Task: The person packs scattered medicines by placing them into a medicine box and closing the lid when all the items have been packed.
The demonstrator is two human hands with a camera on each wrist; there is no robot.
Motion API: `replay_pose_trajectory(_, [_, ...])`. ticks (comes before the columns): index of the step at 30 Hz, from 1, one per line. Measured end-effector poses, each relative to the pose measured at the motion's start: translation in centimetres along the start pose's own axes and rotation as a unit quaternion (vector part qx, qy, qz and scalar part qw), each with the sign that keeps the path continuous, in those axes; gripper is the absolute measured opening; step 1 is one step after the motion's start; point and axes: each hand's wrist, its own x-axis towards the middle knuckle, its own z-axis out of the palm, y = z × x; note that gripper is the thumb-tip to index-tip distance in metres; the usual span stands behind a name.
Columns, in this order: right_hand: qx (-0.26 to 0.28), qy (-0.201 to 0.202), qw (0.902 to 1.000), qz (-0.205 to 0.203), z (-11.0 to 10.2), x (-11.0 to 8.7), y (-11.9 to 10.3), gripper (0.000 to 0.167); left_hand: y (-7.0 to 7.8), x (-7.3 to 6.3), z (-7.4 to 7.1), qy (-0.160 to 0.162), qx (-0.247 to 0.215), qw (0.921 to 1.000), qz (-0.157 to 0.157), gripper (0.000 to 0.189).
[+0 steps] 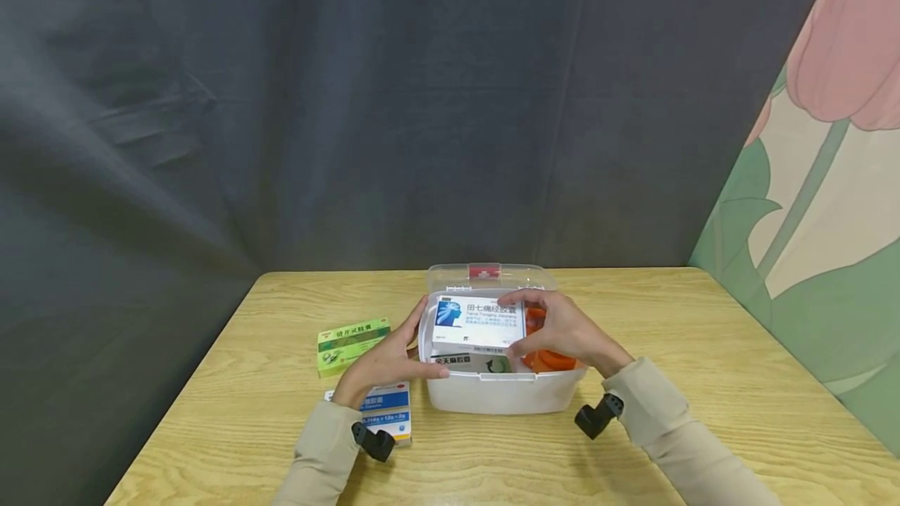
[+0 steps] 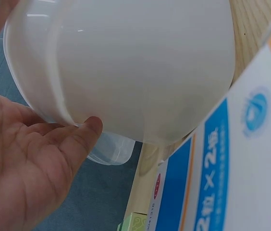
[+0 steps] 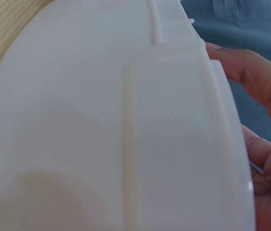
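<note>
A white plastic medicine case [image 1: 502, 394] stands on the table with its clear lid [image 1: 492, 277] raised at the back. My left hand [image 1: 389, 359] holds the case's left end, thumb over the front rim and fingers along the side. My right hand [image 1: 565, 326] pinches the right end of a white medicine box [image 1: 485, 324] with a blue head picture, tilted in the case's opening. Beneath it another medicine box [image 1: 464, 363] shows its front edge. Orange items [image 1: 548, 361] lie at the case's right side. In the right wrist view, the case wall [image 3: 78, 96] hides the pinched box.
Left of the case a green medicine box [image 1: 351, 343] lies on the wooden table [image 1: 492, 459]. A blue and white medicine box [image 1: 388, 410] lies nearer, partly under my left wrist. A dark cloth [image 1: 422, 100] hangs behind the table.
</note>
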Motion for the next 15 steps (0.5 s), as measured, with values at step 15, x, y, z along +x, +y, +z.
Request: replay_pose_trajectory(15, [-0.029,0.001,0.9989,-0.038,0.58,0.37,0.02,0.061,0.0,0.05,0.11,0.002,0.005,1.0,0.001,0.116])
